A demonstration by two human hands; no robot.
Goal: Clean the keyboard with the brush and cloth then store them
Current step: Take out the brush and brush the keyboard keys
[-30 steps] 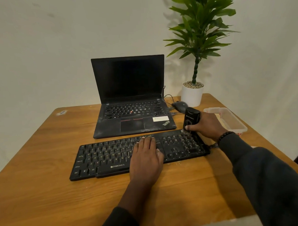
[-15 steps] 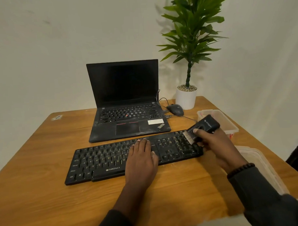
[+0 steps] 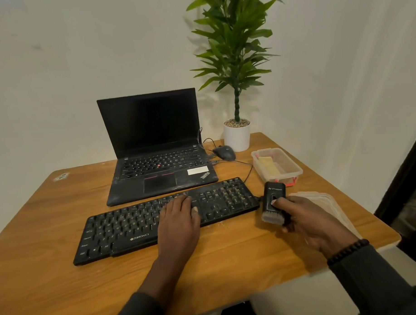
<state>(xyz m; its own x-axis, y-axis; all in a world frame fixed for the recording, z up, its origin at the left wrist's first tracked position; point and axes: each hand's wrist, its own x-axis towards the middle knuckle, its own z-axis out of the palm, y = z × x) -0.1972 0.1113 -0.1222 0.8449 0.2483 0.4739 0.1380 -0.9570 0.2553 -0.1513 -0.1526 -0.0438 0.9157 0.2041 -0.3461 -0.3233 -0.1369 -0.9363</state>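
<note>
The left hand [image 3: 179, 218] lies flat on the middle of the black keyboard [image 3: 143, 224], fingers straight and together, pressing down on the keys. The right hand [image 3: 308, 221] grips the black brush [image 3: 273, 203] with curled fingers and thumb, just off the keyboard's right end and above the wooden table [image 3: 53, 268]; the brush's pale bristles point toward the camera and its body stands nearly upright. It does not touch the keys. Behind the right hand sits a clear plastic box [image 3: 294, 169] with a yellowish cloth [image 3: 268, 163] inside, and a clear lid [image 3: 333, 207] lies just beside that hand. Beyond the keyboard stand an open laptop [image 3: 154, 145], a mouse [image 3: 224, 152] and a potted plant [image 3: 237, 135].
</note>
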